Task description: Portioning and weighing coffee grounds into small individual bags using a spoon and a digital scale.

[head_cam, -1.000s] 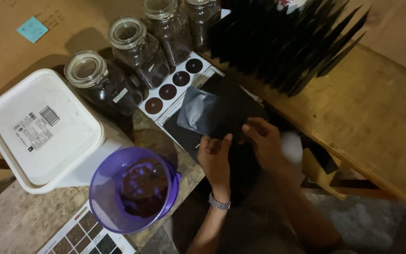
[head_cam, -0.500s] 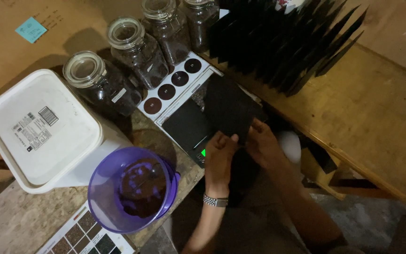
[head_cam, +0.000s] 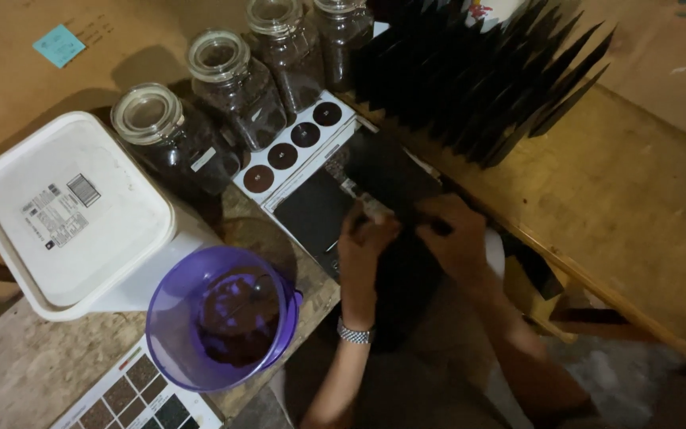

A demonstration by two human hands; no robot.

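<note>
At frame centre, the left hand (head_cam: 365, 238) and right hand (head_cam: 452, 238) each pinch a black pouch (head_cam: 391, 179) in a narrow grip. It hangs over the small scale (head_cam: 315, 213). A slip could knock the purple bowl (head_cam: 220, 318) at lower left, spilling its dark contents.

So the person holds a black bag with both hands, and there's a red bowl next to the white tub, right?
Not quite: the bowl is purple, not red, as the head view shows. It does sit beside the white tub, and both hands, left and right, hold the black bag.

Both hands (head_cam: 410, 234) gripping black pouch (head_cam: 395, 179), apparently above scale (head_cam: 311, 210).
</note>
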